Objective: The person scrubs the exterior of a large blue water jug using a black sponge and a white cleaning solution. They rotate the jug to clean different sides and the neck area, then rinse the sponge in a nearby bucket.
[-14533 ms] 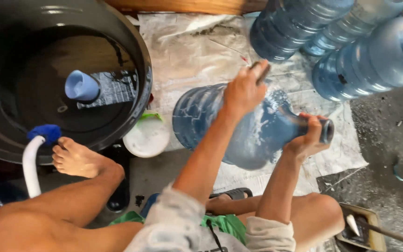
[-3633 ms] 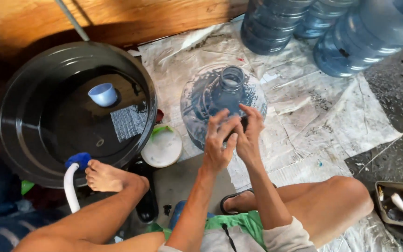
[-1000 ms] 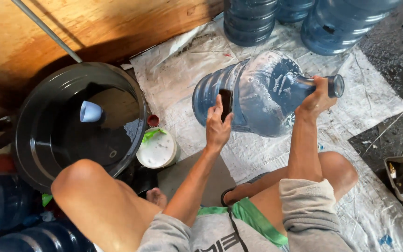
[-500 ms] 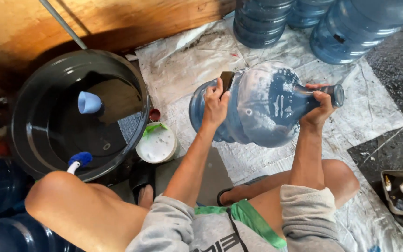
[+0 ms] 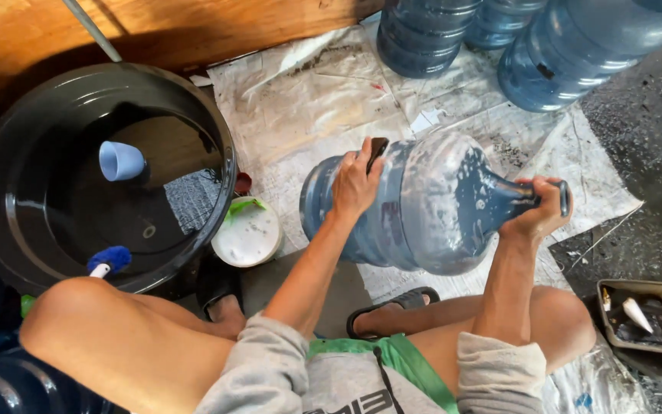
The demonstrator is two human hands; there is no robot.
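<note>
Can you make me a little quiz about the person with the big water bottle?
1. True or false: the bottle lies on its side.
2. Which hand grips the bottle's neck? A) left hand B) right hand
3. Fill in: the small blue cup sits inside the black ____.

Key: 1 true; 2 B; 3 tub.
</note>
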